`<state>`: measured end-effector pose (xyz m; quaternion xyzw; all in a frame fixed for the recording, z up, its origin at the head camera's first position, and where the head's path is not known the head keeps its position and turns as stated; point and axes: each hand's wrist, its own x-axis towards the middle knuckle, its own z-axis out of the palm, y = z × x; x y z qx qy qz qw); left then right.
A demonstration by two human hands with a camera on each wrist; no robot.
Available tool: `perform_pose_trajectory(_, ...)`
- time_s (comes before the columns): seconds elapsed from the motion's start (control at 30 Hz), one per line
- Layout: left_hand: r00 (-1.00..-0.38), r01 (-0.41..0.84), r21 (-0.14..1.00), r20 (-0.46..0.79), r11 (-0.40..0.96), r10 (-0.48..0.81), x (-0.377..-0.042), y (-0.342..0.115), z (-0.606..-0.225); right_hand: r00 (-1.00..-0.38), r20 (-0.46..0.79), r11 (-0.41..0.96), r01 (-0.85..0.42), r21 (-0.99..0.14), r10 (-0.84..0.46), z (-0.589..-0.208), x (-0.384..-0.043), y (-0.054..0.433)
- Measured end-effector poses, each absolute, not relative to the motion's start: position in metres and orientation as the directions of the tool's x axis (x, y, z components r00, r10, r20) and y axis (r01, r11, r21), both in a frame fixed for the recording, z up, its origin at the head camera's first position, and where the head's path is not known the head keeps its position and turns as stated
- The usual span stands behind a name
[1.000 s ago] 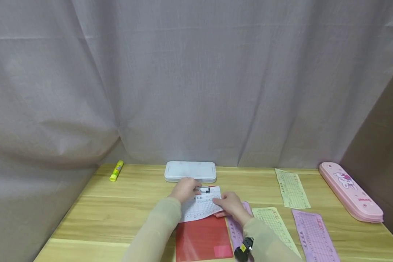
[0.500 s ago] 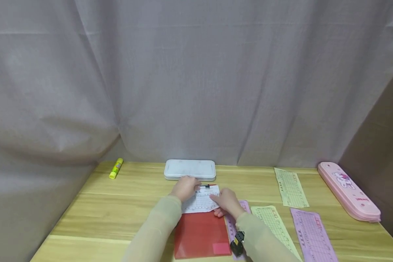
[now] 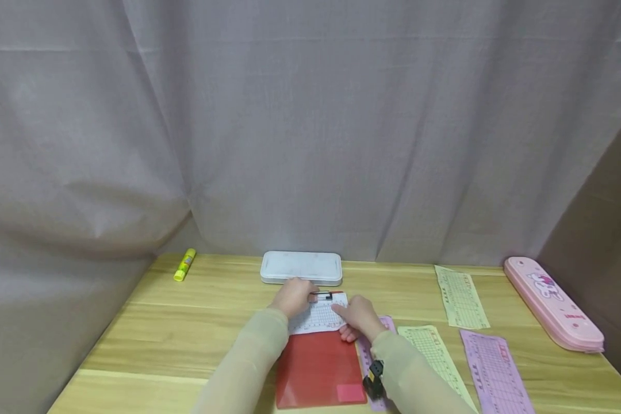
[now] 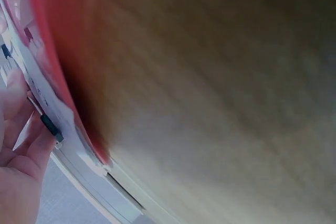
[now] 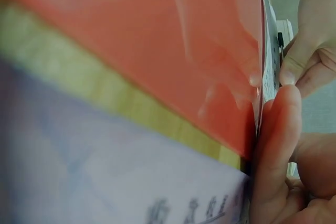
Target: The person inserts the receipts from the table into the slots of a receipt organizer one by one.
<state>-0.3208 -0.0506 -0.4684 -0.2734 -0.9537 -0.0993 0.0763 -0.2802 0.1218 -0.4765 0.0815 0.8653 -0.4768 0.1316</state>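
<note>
I observe through the head view a glossy red rectangular board (image 3: pixel 318 368) lying on the light wood-grain table (image 3: pixel 150 339), with a small pink rectangular label (image 3: pixel 351 393) at its near right corner. A white paper sheet printed with a grid (image 3: pixel 315 317) rests across the far part of the board, beneath a slim metal clip with black ends (image 3: pixel 327 296). I find the left hand (image 3: pixel 292 298) at the far edge of the board, thumb and fingers pinching the clip; the left wrist view confirms the contact. The right hand (image 3: pixel 360 317) pinches the right edge of the white sheet, thumb on top and the other fingers curled at the side; I cannot tell whether the board's edge is also between them. A flat white rectangular case (image 3: pixel 301 266) sits just beyond the left hand. To the right of the board I record a purple printed sheet (image 3: pixel 364 353) partly hidden by the right arm, a pale yellow-green printed sheet (image 3: pixel 437 357), a second purple sheet (image 3: pixel 498 371) and, farther back, a second yellow-green sheet (image 3: pixel 462 298). A pink rounded pencil case with a rabbit picture (image 3: pixel 554 305) lies at far right; a yellow glue stick (image 3: pixel 185 265) lies at far left, near the grey curtain (image 3: pixel 310 132).
</note>
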Motion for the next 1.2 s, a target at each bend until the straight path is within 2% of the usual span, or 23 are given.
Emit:
perform_pose_trajectory(0.23, -0.833, 0.545, 0.146, 0.201, 0.825, 0.515, -0.319, -0.051, -0.467, -0.951, -0.307, 0.544, 0.272, -0.794, 0.028, -0.477, -0.281, 0.122)
perform_pose_trajectory(0.87, -0.855, 0.518, 0.268, 0.147, 0.812, 0.497, -0.318, -0.053, -0.468, -0.962, -0.272, 0.501, 0.243, -0.830, 0.016, -0.470, -0.270, 0.127)
perform_pose_trajectory(1.2, -0.847, 0.531, 0.277, 0.188, 0.801, 0.497, -0.319, -0.056, -0.469, -0.994, -0.111, 0.671, 0.068, -0.738, -0.022, -0.456, -0.266, 0.137)
